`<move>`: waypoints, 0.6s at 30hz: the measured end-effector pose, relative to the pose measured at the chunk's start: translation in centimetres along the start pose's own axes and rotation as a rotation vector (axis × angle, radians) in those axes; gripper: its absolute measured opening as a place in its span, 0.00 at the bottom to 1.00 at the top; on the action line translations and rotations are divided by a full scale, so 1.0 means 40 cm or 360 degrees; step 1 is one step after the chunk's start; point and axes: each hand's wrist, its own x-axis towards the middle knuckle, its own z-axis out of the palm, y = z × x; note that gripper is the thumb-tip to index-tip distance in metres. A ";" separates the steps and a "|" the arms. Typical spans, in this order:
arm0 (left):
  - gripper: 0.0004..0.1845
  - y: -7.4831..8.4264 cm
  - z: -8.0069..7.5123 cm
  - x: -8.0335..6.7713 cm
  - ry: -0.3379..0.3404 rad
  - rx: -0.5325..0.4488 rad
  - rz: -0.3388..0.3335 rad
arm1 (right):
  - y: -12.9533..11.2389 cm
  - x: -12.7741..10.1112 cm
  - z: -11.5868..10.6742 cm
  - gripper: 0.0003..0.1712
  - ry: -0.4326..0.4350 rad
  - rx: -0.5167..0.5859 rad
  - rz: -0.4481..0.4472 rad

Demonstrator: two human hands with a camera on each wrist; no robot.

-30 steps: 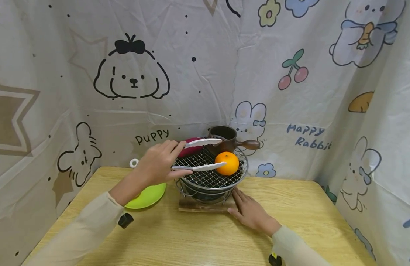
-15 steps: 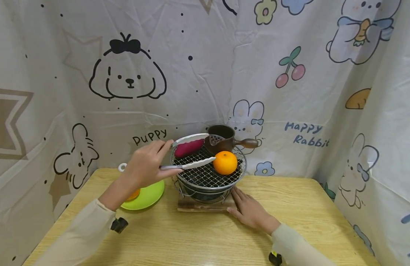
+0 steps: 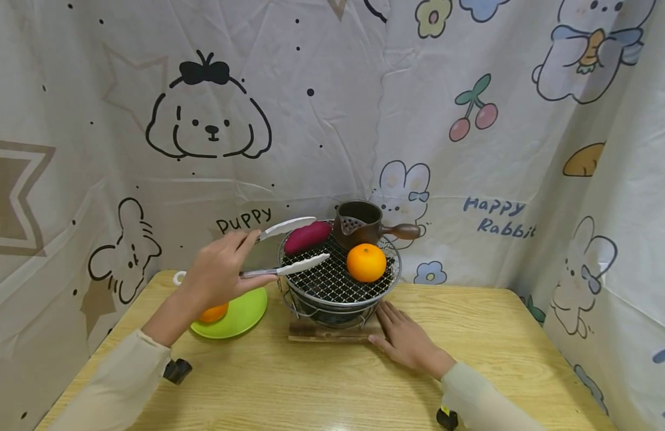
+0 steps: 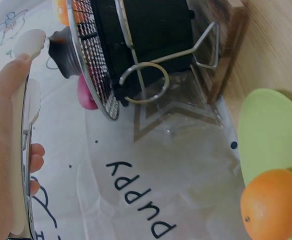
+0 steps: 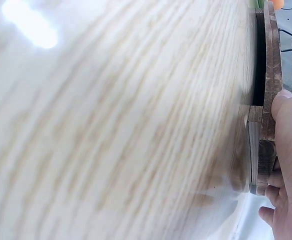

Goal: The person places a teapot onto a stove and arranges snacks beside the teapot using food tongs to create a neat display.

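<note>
My left hand [image 3: 216,269] holds metal tongs with pale scalloped tips [image 3: 305,264], spread apart above the left part of a round wire grill [image 3: 324,284]; nothing sits between the tips. On the mesh, an orange [image 3: 367,263] rests at the right, clear of the tongs. A purple sweet potato [image 3: 307,237] lies behind the tongs, and a brown side-handled pot [image 3: 359,224] stands at the back. My right hand [image 3: 413,344] grips the right front corner of the wooden board [image 5: 270,65] under the stove, with the thumb at its front edge.
A green plate [image 3: 246,314] left of the stove bears another orange [image 4: 273,204], partly hidden by my left wrist in the head view. A patterned cloth [image 3: 321,120] hangs close behind the stove and along both sides of the wooden table [image 3: 310,383].
My left hand has drawn the tongs back to the left, away from the orange on the grill, which stays in place. More of the sweet potato shows. My right hand has not moved.
</note>
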 end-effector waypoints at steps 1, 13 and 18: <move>0.55 -0.003 0.001 -0.005 0.0001 0.0004 -0.0002 | 0.000 0.000 0.000 0.44 0.0000 0.0001 0.0000; 0.56 -0.047 0.007 -0.063 -0.0105 0.0053 -0.0064 | -0.004 -0.001 -0.005 0.44 -0.0019 0.0016 0.0014; 0.57 -0.066 0.001 -0.083 -0.0123 0.0090 -0.0083 | -0.006 -0.001 -0.008 0.44 -0.0026 0.0031 0.0015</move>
